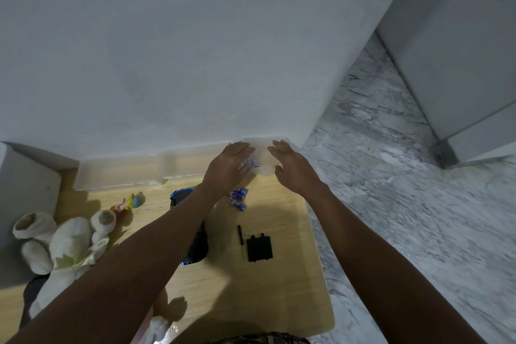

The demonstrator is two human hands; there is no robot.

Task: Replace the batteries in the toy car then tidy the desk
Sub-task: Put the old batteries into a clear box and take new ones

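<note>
Both my hands reach to the far right corner of the wooden desk (273,282). My left hand (229,165) and my right hand (290,165) rest with fingers spread on either side of a small clear plastic box (262,153) against the wall. Something blue shows inside the box between my hands. Several blue batteries (238,198) lie loose on the desk just below my left wrist. The dark toy car (195,243) is mostly hidden under my left forearm. Its black battery cover (259,248) lies beside a small black screwdriver (241,240).
Two longer clear trays (117,173) stand along the wall to the left. A white plush toy (64,248) and a small colourful figure (129,202) lie at the desk's left. The desk's right edge drops to a marble floor (391,190).
</note>
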